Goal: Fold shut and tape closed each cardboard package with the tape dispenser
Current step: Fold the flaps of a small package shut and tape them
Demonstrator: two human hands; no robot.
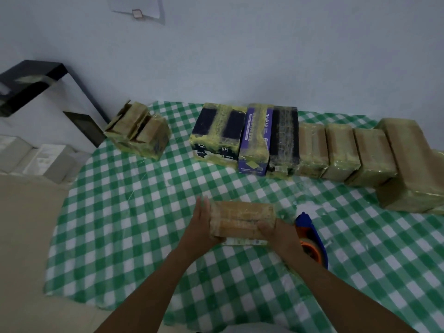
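A small brown cardboard package (241,218) wrapped in shiny tape lies on the green-and-white checked cloth (134,212) in front of me. My left hand (200,225) presses flat against its left end, fingers straight. My right hand (276,233) grips its right near corner. A blue and orange tape dispenser (311,239) rests on the cloth just right of the package, partly hidden behind my right wrist. Neither hand touches it.
A row of taped boxes runs along the far edge: a dark one (217,134), a purple one (255,140), several brown ones (341,152). A box with loose flaps (138,131) stands apart at far left. A black shelf (36,78) is on the left.
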